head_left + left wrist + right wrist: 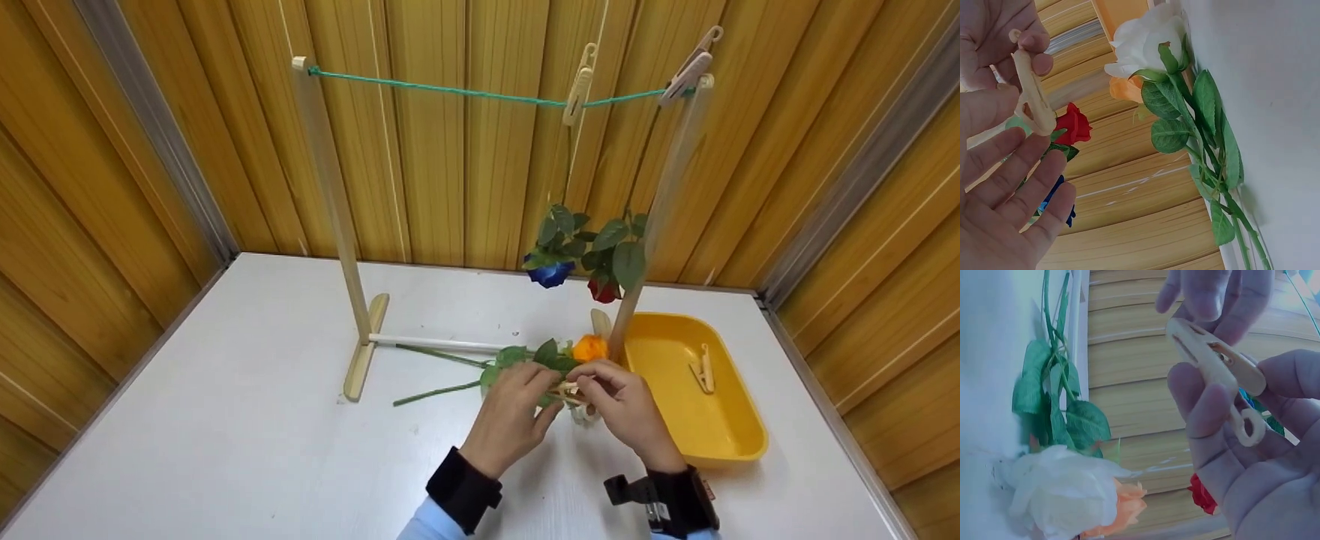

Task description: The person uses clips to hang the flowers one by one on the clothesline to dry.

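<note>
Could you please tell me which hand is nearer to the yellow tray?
The right hand is nearer: in the head view it is beside the left edge of the yellow tray. The left hand is farther left, with the right hand between it and the tray.

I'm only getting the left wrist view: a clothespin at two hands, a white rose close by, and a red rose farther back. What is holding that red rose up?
Observer: The red rose hangs by its stem from a clothespin clipped near one end of a green string.

Visitor: Neat! Is there a spare clothespin lying anywhere?

Observer: Yes, a loose clothespin lies in the yellow tray.

Visitor: Two green stems run out of my picture. Where do they end?

Observer: The two stems end apart from each other, near the wooden foot on the side of the stand away from the tray.
</note>
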`<action>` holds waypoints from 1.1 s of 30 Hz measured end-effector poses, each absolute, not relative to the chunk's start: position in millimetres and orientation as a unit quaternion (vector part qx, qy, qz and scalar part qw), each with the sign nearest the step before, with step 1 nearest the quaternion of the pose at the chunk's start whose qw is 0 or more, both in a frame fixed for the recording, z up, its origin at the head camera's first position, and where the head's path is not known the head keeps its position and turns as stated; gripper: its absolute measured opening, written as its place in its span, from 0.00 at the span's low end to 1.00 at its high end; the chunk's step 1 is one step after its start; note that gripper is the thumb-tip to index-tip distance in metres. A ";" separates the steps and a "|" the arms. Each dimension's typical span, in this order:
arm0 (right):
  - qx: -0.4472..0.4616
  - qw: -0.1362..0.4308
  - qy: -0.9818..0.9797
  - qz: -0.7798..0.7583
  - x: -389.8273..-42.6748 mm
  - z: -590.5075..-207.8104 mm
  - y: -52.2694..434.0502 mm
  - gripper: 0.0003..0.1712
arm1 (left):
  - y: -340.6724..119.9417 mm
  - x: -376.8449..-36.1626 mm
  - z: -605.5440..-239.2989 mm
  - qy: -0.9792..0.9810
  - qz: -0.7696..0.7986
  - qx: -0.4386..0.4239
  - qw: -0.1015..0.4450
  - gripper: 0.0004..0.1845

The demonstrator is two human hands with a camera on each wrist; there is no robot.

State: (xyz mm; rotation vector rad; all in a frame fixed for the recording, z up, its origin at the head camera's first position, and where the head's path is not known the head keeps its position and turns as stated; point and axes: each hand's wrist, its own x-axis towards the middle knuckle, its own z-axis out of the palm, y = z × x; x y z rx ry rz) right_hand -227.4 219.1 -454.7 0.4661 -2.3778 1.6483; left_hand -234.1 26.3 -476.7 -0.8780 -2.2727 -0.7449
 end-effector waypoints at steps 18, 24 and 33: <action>0.202 0.032 -0.754 0.624 -225.5 -441.6 222.1 0.27 | 27.2 -234.1 -471.0 -0.856 -0.294 -0.313 0.289 0.10; 0.188 0.058 -0.766 0.612 -224.8 -444.7 221.3 0.24 | 30.4 -232.3 -471.0 -0.853 -0.295 -0.335 0.272 0.13; 0.159 0.098 -0.778 0.600 -222.9 -447.1 217.4 0.22 | 25.8 -231.4 -473.6 -0.869 -0.292 -0.327 0.227 0.10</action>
